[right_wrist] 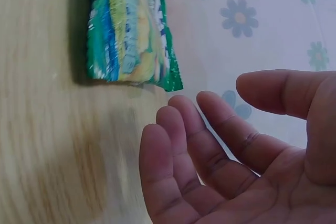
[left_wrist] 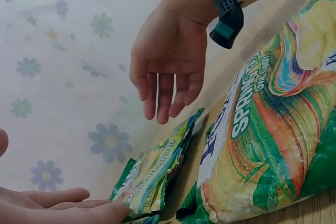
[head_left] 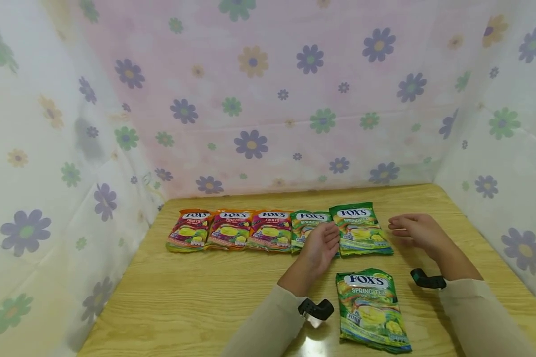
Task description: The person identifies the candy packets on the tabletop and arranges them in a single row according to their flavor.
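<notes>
My left hand [head_left: 320, 249] is held with straight fingers over the shorter-looking green Fox's Spring Tea candy bag [head_left: 300, 233], partly covering it. In the left wrist view, the fingertips of that left hand [left_wrist: 58, 206] lie against or just beside a green bag [left_wrist: 155, 174]; contact is unclear. My right hand [head_left: 420, 235] hovers off the right side of the end Spring Tea bag [head_left: 361, 230], apart from it. Relaxed, slightly bent fingers of the right hand [right_wrist: 226, 166] hold nothing. Another Spring Tea bag [head_left: 371, 312] lies flat between my forearms, nearer me.
Left of the green bags, three orange-and-purple Fox's Fruits bags [head_left: 189, 230] continue the row along the back of the wooden table [head_left: 183, 297]. Flowered cloth [head_left: 268, 109] hangs behind and at both sides. Each wrist wears a black device [head_left: 316, 310].
</notes>
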`<state>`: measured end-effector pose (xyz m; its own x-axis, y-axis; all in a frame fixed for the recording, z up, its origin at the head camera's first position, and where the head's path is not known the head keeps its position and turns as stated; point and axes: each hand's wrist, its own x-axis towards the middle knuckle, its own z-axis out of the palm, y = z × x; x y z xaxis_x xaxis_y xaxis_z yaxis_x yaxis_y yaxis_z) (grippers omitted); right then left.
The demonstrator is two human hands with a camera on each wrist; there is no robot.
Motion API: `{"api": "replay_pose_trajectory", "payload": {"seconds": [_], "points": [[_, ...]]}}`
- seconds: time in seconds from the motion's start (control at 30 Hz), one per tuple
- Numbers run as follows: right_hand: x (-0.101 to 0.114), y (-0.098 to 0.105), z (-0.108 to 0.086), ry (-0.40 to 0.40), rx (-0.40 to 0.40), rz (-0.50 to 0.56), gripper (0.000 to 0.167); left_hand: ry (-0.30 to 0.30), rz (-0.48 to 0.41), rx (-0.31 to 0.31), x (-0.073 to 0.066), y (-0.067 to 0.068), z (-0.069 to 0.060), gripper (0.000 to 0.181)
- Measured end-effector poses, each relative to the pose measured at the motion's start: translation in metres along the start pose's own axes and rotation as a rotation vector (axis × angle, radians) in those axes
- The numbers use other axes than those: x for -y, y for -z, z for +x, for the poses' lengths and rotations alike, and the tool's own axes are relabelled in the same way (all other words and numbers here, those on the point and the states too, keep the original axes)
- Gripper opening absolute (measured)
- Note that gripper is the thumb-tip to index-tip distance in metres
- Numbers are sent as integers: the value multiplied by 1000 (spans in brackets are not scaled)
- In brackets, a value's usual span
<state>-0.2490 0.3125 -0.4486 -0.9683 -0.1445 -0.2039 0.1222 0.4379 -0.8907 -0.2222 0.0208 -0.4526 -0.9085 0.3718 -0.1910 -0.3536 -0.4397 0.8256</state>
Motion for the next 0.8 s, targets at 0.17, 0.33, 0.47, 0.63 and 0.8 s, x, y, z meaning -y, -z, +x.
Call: {"api": "replay_pose_trajectory", "payload": {"seconds": [0.17,0.33,0.47,0.63,0.8], "points": [[1,2,-7,6,14,-9,57,20,25,13,-8,3,-5,66],[-1,0,-14,-30,26,-12,55,71,116,51,-16,10,-12,59],[-2,-3,-18,-44,65,-20,54,107,235,62,-17,14,-20,55],[-5,-5,-23,-43,123,-9,55,111,340,53,-17,16,-29,54],[-9,-5,-29,-75,150,-30,50,153,390,42,-16,16,-37,49]]}}
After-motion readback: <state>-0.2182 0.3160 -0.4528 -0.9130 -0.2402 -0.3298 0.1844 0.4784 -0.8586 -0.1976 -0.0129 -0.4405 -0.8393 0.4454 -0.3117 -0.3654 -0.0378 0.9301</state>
